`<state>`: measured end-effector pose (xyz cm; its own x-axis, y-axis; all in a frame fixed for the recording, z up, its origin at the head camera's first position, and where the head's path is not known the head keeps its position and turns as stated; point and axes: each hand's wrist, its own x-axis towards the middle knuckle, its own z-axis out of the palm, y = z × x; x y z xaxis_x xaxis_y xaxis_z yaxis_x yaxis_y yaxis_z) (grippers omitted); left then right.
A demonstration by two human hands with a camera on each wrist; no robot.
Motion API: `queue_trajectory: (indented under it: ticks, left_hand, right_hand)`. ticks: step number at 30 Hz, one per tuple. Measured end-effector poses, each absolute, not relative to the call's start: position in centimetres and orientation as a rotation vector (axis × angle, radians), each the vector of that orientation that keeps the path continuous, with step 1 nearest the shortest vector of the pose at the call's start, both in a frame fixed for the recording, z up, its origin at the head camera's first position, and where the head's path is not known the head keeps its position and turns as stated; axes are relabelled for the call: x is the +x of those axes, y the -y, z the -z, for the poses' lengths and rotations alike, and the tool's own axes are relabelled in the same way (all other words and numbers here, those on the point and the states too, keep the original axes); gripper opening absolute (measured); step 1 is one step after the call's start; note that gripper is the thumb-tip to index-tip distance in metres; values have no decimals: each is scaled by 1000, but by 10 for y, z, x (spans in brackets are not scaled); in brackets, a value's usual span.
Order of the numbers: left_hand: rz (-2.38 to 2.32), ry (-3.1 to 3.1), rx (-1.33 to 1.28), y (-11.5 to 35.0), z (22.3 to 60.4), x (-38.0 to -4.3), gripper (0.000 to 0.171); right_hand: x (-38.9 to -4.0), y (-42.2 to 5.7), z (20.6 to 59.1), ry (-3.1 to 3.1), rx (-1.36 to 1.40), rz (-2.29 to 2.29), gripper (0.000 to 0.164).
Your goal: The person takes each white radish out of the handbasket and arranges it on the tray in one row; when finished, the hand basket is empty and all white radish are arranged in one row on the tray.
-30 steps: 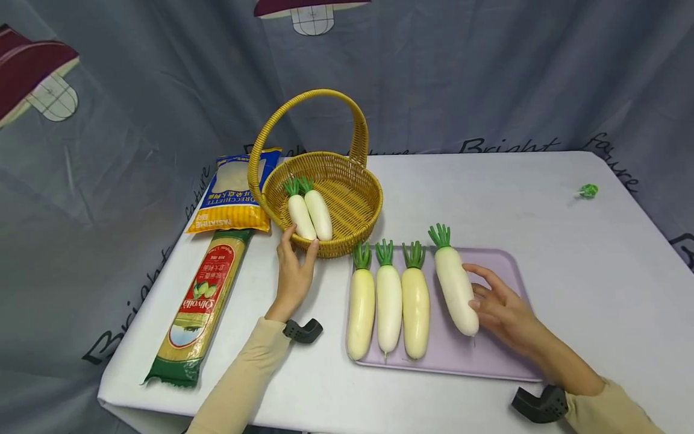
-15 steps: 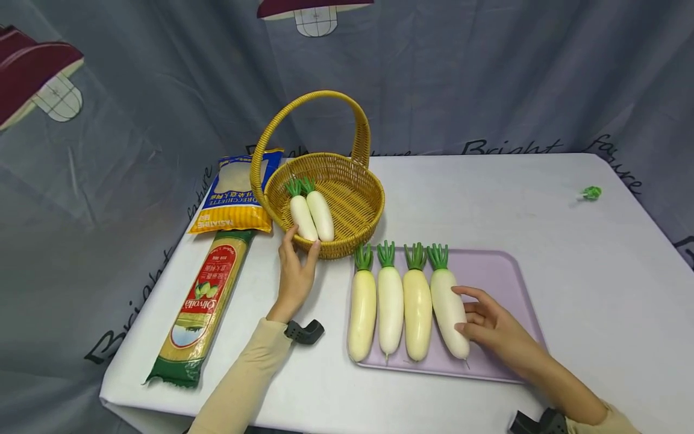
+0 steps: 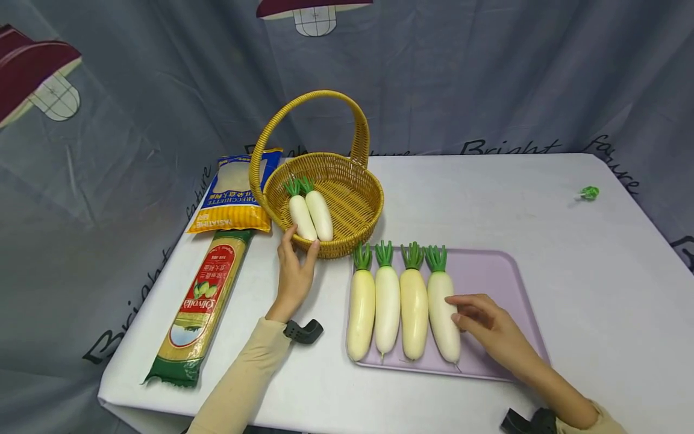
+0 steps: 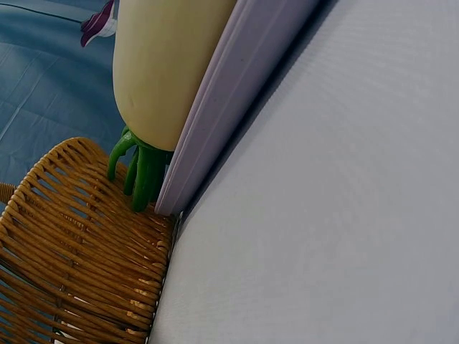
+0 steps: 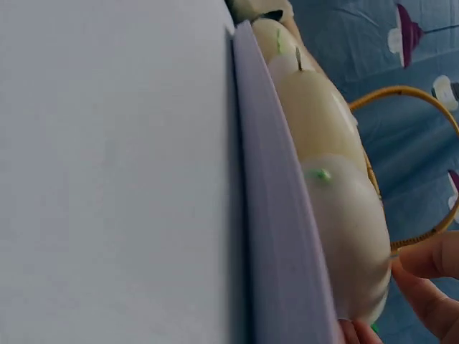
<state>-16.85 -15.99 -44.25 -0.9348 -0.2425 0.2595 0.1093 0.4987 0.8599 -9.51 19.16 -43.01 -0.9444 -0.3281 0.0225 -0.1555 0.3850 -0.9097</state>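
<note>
My left hand [image 3: 295,274] rests its thumb and fingertips against the near rim of a woven basket [image 3: 355,232], with fairly straight fingers. Two smaller white radishes [image 3: 318,216] lie inside the basket, side by side. My right hand [image 3: 490,325] touches the right side of the rightmost white radish [image 3: 443,316], which lies on a lilac tray [image 3: 488,265]. In the right wrist view, thumb and fingers [image 5: 430,287] meet that radish's edge without wrapping it. Several other radishes, including a yellowish one [image 3: 360,313], line up to its left, green tops away from me.
A long pasta packet [image 3: 203,307] lies left of my left arm. Behind it, a blue and yellow pasta bag [image 3: 233,193] sits beside the basket. A small green piece [image 3: 589,193] is at the table's far right. The basket's tall handle [image 3: 360,135] arches above it.
My right hand has lowered the white radish from above the tray onto it, beside the others. The radish has since shifted left and straightened. My left hand stays at the basket.
</note>
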Motion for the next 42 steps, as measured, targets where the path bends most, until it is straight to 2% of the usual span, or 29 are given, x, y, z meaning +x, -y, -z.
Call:
queue_trajectory:
  ticks: [5,18,24,28,35,42]
  left_hand:
    - [1418,2402,116,160,443,-168,62]
    - [1428,2398,103,160,443,-170,63]
    - [1429,2401,99,161,444,-170,63]
    - [1433,2403,106,161,445,-170,63]
    - [1428,2409,116,161,445,-169,63]
    - [1426,2402,107,161,444,-169,62]
  right_hand:
    - [-97,-194,430,-2583,-466,1560,24]
    - [-111,-186,414,-2632,-532,1586,23]
    - [-123,-176,405,-2487,-590,1712,28]
    - [-136,-167,401,-2396,-637,1798,31]
    - [-168,-146,391,-2025,-544,1992,43]
    - [-206,-111,379,-1678,-521,2245,43]
